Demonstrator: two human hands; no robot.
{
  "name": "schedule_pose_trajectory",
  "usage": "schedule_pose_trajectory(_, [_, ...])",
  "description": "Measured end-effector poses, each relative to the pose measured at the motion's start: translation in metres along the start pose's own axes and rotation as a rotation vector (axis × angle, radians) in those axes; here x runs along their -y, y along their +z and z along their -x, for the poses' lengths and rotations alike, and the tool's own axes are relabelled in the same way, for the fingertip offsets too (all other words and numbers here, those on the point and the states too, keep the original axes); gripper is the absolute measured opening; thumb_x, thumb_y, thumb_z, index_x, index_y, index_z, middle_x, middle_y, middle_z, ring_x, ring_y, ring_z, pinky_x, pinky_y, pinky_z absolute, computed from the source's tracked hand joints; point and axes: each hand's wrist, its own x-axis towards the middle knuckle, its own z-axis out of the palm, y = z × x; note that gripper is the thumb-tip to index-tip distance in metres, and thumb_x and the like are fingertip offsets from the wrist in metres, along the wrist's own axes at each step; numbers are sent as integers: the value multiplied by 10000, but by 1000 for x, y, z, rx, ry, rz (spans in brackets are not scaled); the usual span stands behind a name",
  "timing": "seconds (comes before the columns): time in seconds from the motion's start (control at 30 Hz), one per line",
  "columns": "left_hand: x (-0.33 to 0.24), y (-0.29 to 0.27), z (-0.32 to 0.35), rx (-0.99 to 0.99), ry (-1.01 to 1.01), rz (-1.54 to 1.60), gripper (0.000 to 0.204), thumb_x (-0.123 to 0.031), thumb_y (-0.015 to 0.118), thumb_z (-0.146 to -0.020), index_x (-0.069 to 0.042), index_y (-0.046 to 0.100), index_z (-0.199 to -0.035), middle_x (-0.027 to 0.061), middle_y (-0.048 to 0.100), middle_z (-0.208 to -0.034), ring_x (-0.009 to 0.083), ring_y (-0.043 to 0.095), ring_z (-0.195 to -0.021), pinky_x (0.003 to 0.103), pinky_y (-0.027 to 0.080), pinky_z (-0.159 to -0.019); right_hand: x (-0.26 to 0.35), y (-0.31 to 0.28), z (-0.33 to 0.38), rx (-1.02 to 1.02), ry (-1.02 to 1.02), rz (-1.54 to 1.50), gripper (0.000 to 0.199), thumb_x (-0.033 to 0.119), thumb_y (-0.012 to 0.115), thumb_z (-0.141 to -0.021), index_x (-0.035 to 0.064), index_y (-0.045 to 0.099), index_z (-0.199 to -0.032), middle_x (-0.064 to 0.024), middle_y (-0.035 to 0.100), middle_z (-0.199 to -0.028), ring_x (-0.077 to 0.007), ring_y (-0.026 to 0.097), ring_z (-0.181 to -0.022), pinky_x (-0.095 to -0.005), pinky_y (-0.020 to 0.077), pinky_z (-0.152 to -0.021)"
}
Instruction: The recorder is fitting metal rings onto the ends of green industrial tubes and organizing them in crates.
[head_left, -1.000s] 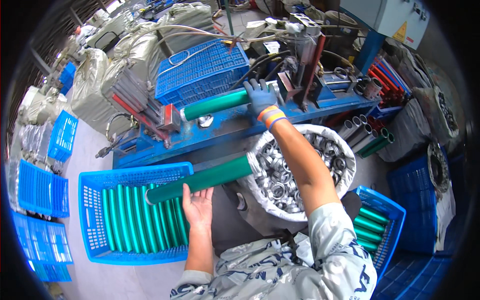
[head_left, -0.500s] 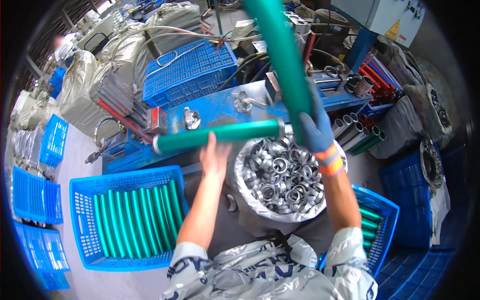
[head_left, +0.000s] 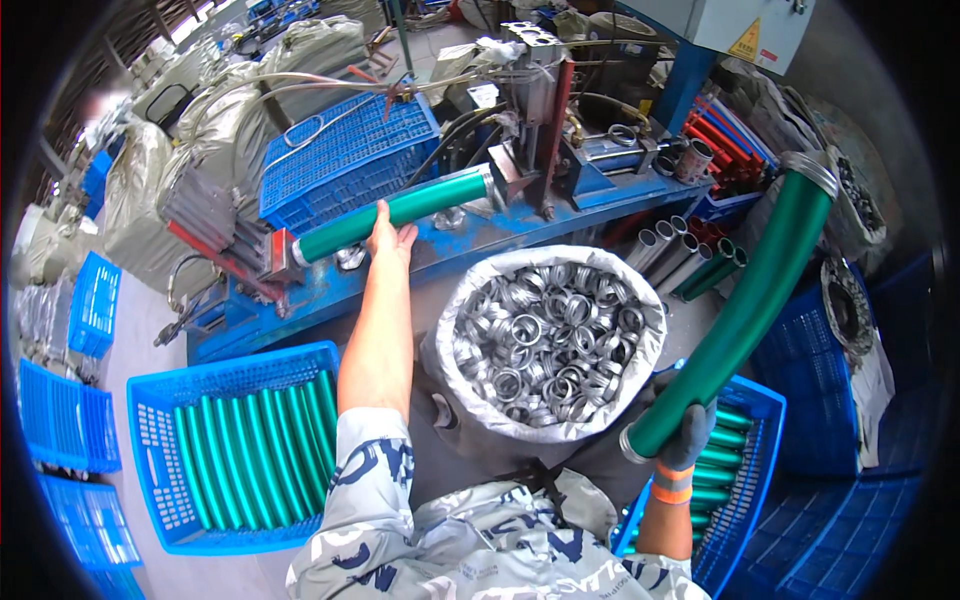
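My bare left hand (head_left: 390,238) holds a green tube (head_left: 440,200) near its middle, thumb across it and the other fingers below. This tube has silvery rings at its ends and lies between a red-faced press block (head_left: 282,252) and a metal block (head_left: 512,175) on the blue bench. My right hand (head_left: 690,437), in a grey-blue glove with an orange cuff, is closed around the lower part of a second green tube (head_left: 765,290). That tube slants up to the right, ringed at both ends, over the right crate.
A white sack (head_left: 455,400) full of metal rings stands between my arms. Blue crates with green tubes sit at left (head_left: 150,470) and right (head_left: 765,470). Bare metal tubes (head_left: 660,245) lie under the bench (head_left: 440,240). A grey control box (head_left: 735,30) hangs at upper right.
My left hand has carried its tube up and away from me, in between the press blocks. My right hand has brought the other tube down and to the right, over the right crate.
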Motion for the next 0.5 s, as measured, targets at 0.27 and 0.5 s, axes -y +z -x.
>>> schedule_pose_trajectory(0.27, [-19, -64, 41, 143, 146, -217, 721, -467, 722, -1134, 0, 440, -1606, 331, 650, -1526, 472, 737, -1327, 593, 655, -1025, 3, -54, 15, -212, 34, 96, 557, 371, 661, -1131, 7, 554, -1539, -185, 754, -1199, -243, 759, -908, -362, 646, -787])
schedule_pose_trajectory(0.5, [-2, -191, 129, 152, 301, -490, 535, -314, 778, -1115, 11, 610, -1504, 189, 810, -1272, 304, 836, -1094, 393, 684, -878, -13, -241, 98, -624, 51, 547, 494, 31, 862, -956, -26, 644, -1396, -81, 734, -1194, -174, 709, -1030, -328, 591, -930])
